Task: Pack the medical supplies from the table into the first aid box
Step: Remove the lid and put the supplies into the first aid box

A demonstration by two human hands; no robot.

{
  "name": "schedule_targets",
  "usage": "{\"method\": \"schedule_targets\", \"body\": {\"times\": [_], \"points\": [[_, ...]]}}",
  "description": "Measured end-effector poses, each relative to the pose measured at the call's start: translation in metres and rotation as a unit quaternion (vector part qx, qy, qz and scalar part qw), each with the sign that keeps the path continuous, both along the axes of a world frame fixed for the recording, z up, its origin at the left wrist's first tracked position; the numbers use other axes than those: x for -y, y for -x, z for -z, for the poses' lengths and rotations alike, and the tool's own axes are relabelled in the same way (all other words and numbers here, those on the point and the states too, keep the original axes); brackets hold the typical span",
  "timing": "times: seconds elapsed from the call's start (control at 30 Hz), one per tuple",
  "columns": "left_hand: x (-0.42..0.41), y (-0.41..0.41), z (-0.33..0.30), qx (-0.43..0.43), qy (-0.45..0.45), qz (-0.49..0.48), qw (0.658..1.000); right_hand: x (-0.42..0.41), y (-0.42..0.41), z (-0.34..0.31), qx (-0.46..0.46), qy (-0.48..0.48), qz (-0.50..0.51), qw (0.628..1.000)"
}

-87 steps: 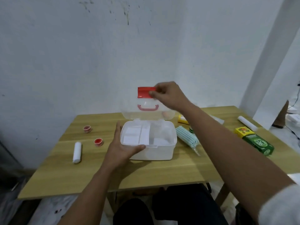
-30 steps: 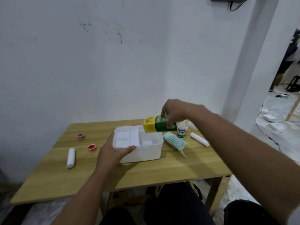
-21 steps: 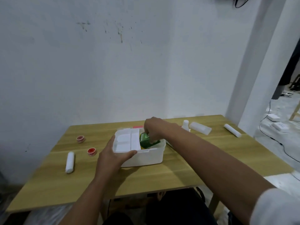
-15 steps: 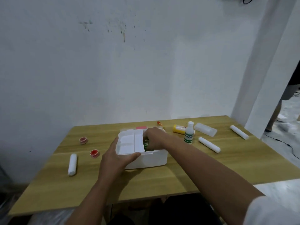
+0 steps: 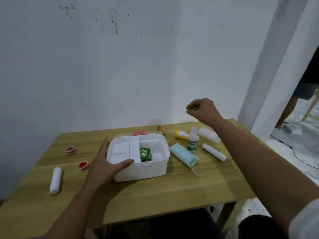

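Both my hands are up: my left hand (image 5: 107, 165) lies open and flat against the near left corner of the first aid box (image 5: 139, 163), thumb stretched along its front rim, forearm running back toward me. My right hand (image 5: 202, 110) hangs in the air above the table's far right area, loosely curled with fingertips pinched together and nothing in it, wrist bent down.

The box is white, smooth plastic with rounded corners, standing near the middle of the wooden table (image 5: 155, 194), its long axis running left to right. A white divided tray (image 5: 123, 152) covers its left half. In the open right half lies a green carton (image 5: 145, 154), long axis pointing from the near edge toward the far edge.

Just right of the box lies a striped blue-and-white packet of masks (image 5: 183, 155), slanting toward the near right. Beyond it stands a small white bottle (image 5: 192, 141), upright, with a white roll (image 5: 214, 152) lying near it. Toward the left edge I see two red-centred tape rolls (image 5: 71, 150) and a white bandage roll (image 5: 56, 180), long axis near to far.
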State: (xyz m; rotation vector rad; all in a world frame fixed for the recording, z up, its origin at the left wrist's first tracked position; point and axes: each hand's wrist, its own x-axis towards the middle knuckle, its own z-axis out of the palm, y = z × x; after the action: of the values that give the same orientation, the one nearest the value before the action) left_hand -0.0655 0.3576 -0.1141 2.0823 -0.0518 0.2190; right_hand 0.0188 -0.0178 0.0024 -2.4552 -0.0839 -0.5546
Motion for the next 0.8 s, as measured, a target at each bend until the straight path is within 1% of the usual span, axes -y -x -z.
{"method": "schedule_targets", "body": {"times": [0.07,0.13,0.2,0.27,0.33,0.43,0.53,0.57,0.63,0.7,0.73,0.8], "points": [[0.006,0.001,-0.003,0.011,0.012,0.011,1.0,0.041,-0.01,0.015,-0.031,0.004,0.081,0.996],[0.009,0.001,-0.001,0.023,0.032,0.004,0.999,0.072,-0.018,0.038,-0.096,0.03,0.138,0.985],[0.009,-0.001,0.002,0.027,0.029,-0.006,0.999,0.091,-0.024,0.065,-0.196,0.075,0.164,0.964],[0.007,-0.003,0.004,0.026,0.023,-0.004,0.999,0.099,-0.024,0.089,-0.28,0.117,0.168,0.938],[0.007,-0.006,0.005,0.021,0.022,-0.001,1.0,0.1,-0.023,0.107,-0.308,0.134,0.175,0.925],[0.009,-0.005,0.005,0.015,0.019,-0.011,1.0,0.102,-0.024,0.117,-0.272,0.135,0.197,0.932],[0.012,-0.005,0.004,0.016,0.019,-0.019,1.0,0.102,-0.019,0.103,-0.234,0.106,0.205,0.944],[0.012,-0.006,0.005,0.016,0.02,-0.018,1.0,0.101,-0.016,0.094,-0.206,0.088,0.2,0.954],[0.013,-0.006,0.003,0.007,0.024,-0.019,1.0,0.095,-0.01,0.068,-0.121,0.029,0.186,0.975],[0.013,-0.005,0.003,0.005,0.018,-0.024,1.0,0.079,-0.002,0.033,-0.048,-0.039,0.161,0.985],[0.013,-0.004,0.002,0.0,0.017,-0.024,1.0,0.068,0.002,0.015,-0.032,-0.064,0.137,0.988],[0.012,-0.002,0.0,-0.001,0.02,-0.016,1.0,0.043,0.007,-0.014,-0.035,-0.079,0.072,0.994]]}}
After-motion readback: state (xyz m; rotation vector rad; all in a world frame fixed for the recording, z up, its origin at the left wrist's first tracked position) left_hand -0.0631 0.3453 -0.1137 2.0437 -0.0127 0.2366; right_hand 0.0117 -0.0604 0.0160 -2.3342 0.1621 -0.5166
